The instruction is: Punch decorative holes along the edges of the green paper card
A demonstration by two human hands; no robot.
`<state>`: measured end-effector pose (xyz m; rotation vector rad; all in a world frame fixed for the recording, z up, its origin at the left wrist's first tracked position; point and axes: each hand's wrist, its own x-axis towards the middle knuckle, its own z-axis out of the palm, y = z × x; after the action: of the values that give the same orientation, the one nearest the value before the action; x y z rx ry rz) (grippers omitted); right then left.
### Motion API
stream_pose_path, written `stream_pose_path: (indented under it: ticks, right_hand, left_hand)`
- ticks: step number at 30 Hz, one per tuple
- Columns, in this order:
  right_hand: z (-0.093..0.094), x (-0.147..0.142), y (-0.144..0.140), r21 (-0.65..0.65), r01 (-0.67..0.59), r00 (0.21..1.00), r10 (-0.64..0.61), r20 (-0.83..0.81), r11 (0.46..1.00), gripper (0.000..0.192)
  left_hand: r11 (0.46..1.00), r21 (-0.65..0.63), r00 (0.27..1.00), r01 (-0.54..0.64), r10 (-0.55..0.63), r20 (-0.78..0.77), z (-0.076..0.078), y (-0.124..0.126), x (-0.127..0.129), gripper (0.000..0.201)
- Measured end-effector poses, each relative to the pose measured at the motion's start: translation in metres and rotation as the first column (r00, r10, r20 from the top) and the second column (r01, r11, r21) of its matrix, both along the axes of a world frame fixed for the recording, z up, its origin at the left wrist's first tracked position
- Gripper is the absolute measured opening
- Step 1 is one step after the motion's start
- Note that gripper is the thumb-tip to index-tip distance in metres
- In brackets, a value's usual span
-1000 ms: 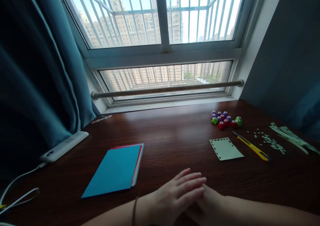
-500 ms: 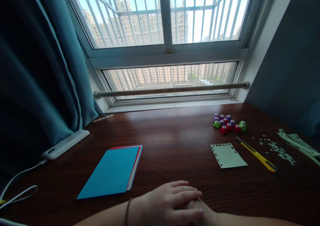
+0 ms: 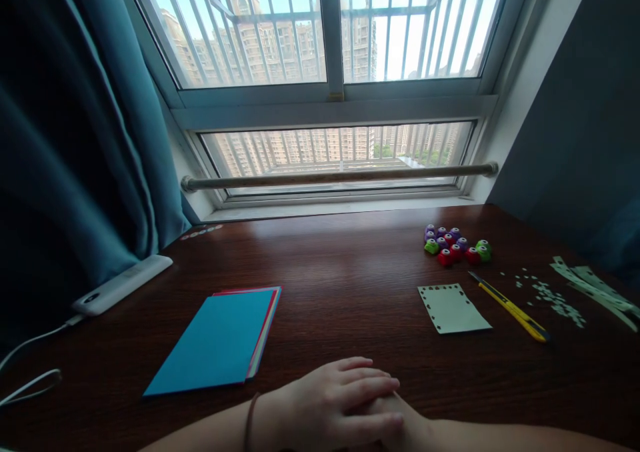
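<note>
My left hand (image 3: 330, 399), with a thin brown band (image 3: 250, 422) at the wrist, rests on top of my right hand (image 3: 407, 417) at the table's near edge. Its fingers are stretched out and slightly apart over the back of the right one. The fingers of my right hand are hidden underneath. To the left of the hands lies a stack of coloured paper (image 3: 215, 345) with a blue sheet on top. Ahead on the right are a pale green sheet (image 3: 455, 311) with holes punched along two sides and a yellow utility knife (image 3: 513, 307), blade pointing away.
Several small red, purple and green punches (image 3: 455, 251) cluster at the back right. Paper bits (image 3: 555, 297) and punched strips (image 3: 595, 289) lie at the far right. A white power strip (image 3: 125, 284) with a cable sits by the blue curtain (image 3: 115, 139). A window stands behind the table.
The whole view has shifted slightly, with things on the table appearing a little further left and up. The hands stay one on the other.
</note>
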<state>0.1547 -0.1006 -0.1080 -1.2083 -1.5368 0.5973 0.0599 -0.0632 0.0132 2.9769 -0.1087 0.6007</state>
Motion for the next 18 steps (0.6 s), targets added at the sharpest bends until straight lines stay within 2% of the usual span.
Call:
stream_pose_path:
  ticks: [4,9,15,18]
  right_hand:
    - [0.004,-0.017,0.003,-0.006,0.067,0.995,-0.067,0.071,0.998,0.027]
    - [0.011,-0.01,-0.003,0.006,0.104,0.979,-0.103,0.175,0.995,0.021]
    - [0.007,0.004,-0.008,0.002,-0.007,0.962,0.006,0.271,1.0,0.021]
    - [0.001,0.013,-0.001,-0.015,-0.092,0.945,0.092,0.315,0.996,0.012]
  left_hand:
    - [1.0,-0.001,1.0,0.001,-0.001,-0.018,-0.002,0.002,0.0,0.039]
    - [1.0,-0.009,0.998,-0.015,0.014,-0.062,-0.004,0.003,-0.001,0.041]
    - [0.999,-0.033,0.996,-0.019,0.016,-0.093,-0.005,0.003,-0.002,0.043]
    - [0.998,-0.057,0.996,-0.013,0.008,-0.091,-0.003,0.003,-0.001,0.043]
